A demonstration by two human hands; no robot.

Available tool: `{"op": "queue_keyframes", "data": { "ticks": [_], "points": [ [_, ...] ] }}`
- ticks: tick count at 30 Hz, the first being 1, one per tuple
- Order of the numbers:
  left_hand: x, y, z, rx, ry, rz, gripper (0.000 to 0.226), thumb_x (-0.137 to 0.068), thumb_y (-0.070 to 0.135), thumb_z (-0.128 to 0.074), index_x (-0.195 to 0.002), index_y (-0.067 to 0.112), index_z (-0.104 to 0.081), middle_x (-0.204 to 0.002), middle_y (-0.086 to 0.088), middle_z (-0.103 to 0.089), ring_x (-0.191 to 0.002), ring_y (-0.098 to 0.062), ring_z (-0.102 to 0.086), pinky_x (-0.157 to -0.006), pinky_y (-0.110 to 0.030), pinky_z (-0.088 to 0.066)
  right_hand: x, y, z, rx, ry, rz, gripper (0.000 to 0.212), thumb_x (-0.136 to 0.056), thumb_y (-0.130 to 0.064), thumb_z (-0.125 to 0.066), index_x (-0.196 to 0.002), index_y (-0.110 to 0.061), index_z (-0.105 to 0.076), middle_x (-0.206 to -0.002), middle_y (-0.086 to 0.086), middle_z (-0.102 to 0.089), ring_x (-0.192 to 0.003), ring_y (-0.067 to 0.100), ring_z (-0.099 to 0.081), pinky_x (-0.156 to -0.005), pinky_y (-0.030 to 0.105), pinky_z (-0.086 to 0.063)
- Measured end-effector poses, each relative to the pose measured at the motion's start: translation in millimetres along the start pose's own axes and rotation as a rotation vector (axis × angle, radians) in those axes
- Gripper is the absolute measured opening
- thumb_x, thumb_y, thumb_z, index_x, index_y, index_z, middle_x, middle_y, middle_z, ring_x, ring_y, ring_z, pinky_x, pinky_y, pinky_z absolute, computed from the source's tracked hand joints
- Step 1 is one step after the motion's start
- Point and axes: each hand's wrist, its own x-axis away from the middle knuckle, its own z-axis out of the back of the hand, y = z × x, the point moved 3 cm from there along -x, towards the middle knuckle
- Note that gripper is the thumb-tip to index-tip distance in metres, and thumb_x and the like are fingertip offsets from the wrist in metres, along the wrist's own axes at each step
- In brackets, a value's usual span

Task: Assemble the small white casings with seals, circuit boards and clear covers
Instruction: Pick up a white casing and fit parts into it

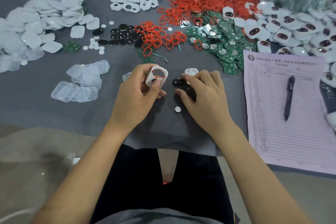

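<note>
Head view, left to right: clear covers piled on grey table; left hand gripping white casing with red seal fitted; right hand pinching black pad; green circuit boards heaped; pen on printed form.

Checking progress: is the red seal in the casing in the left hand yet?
In. The seal rings the large opening of the casing, which the left hand grips.

White casing, red seal seated around its opening, tilted, raised off the desk near its front edge. Black oval part beside it. Clear cover just behind.
</note>
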Motion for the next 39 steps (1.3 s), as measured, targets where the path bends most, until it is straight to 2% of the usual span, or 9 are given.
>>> {"op": "queue_keyframes", "data": {
  "ticks": [8,15,19,21,25,29,33,37,39],
  "points": [
    [-0.5,-0.9,0.1,0.03,0.002,0.028,0.024,-0.104,0.01,-0.059,-0.127,0.016,-0.059,-0.11,0.003,-0.074,-0.082,-0.014,-0.079,-0.074,-0.027,-0.062,-19.3,-10.4,-6.0,0.051,0.042,0.029,0.019,-0.094,-0.033,-0.073,-0.1,-0.016,-0.078,-0.093,0.004,-0.065,-0.094,0.035,-0.054,-0.079,0.041,-0.037],
    [-4.8,7.5,-1.9,0.233,0.116,0.17,0.022,-0.107,0.007,-0.051,-0.121,0.015,-0.067,-0.109,-0.006,-0.077,-0.084,-0.023,-0.08,-0.068,-0.03,-0.064,-16.0,-11.6,-0.2,0.01,0.201,0.03,0.024,-0.106,-0.021,-0.055,-0.093,-0.007,-0.07,-0.09,0.008,-0.068,-0.084,0.036,-0.056,-0.075,0.045,-0.042],
    [-10.3,10.6,-16.7,0.249,0.133,0.213,0.019,-0.105,0.008,-0.055,-0.121,0.011,-0.066,-0.103,-0.003,-0.079,-0.072,-0.017,-0.077,-0.051,-0.021,-0.053,-10.6,-6.6,12.1,-0.357,0.293,-0.058,0.016,-0.106,-0.009,-0.055,-0.107,-0.002,-0.069,-0.089,0.007,-0.068,-0.081,0.018,-0.061,-0.081,0.013,-0.042],
    [-13.8,11.3,-25.9,0.277,0.109,0.232,0.016,-0.105,0.007,-0.055,-0.119,0.011,-0.064,-0.103,-0.001,-0.079,-0.071,-0.015,-0.076,-0.05,-0.02,-0.051,-8.3,-5.8,15.7,-0.405,0.315,-0.095,0.021,-0.104,-0.005,-0.056,-0.12,-0.001,-0.069,-0.081,0.007,-0.066,-0.072,0.012,-0.06,-0.077,0.01,-0.042],
    [-17.0,13.1,-41.6,0.358,0.064,0.267,0.012,-0.105,0.006,-0.058,-0.117,0.007,-0.057,-0.105,-0.007,-0.077,-0.085,-0.022,-0.078,-0.061,-0.027,-0.06,-8.4,-5.8,17.0,-0.399,0.295,-0.057,0.029,-0.102,-0.001,-0.058,-0.129,-0.002,-0.069,-0.089,0.01,-0.066,-0.071,0.006,-0.063,-0.071,0.012,-0.045],
    [-16.3,12.3,-44.8,0.215,0.063,0.218,0.019,-0.103,0.012,-0.062,-0.121,0.008,-0.059,-0.108,-0.007,-0.076,-0.098,-0.02,-0.076,-0.087,-0.048,-0.062,-8.6,-10.5,15.3,-0.394,0.292,-0.009,0.021,-0.101,-0.008,-0.062,-0.118,-0.009,-0.075,-0.099,-0.002,-0.068,-0.079,-0.009,-0.057,-0.072,0.003,-0.039],
    [-10.2,14.0,-44.9,0.198,0.051,0.178,0.024,-0.102,0.005,-0.061,-0.126,0.008,-0.059,-0.114,-0.006,-0.076,-0.105,-0.015,-0.074,-0.094,-0.046,-0.06,-6.3,-12.0,16.0,-0.475,0.299,-0.097,0.013,-0.096,-0.019,-0.067,-0.108,-0.025,-0.068,-0.097,-0.025,-0.066,-0.08,-0.001,-0.067,-0.071,0.008,-0.048],
    [-8.8,16.3,-45.2,0.293,0.013,0.169,0.026,-0.103,0.0,-0.058,-0.128,0.006,-0.058,-0.112,-0.005,-0.077,-0.102,-0.011,-0.075,-0.085,-0.028,-0.061,-4.8,-9.2,16.6,-0.543,0.273,-0.087,0.011,-0.094,-0.01,-0.071,-0.102,-0.017,-0.067,-0.101,-0.003,-0.071,-0.088,0.005,-0.068,-0.07,0.021,-0.055],
    [-9.0,16.4,-45.3,0.314,-0.014,0.156,0.027,-0.102,0.0,-0.058,-0.128,0.007,-0.06,-0.112,-0.004,-0.078,-0.101,-0.013,-0.075,-0.084,-0.027,-0.061,-4.8,-8.5,17.6,-0.545,0.266,-0.056,0.011,-0.094,-0.008,-0.072,-0.101,-0.014,-0.067,-0.101,0.002,-0.069,-0.089,0.009,-0.067,-0.069,0.022,-0.055]
  ]
}}
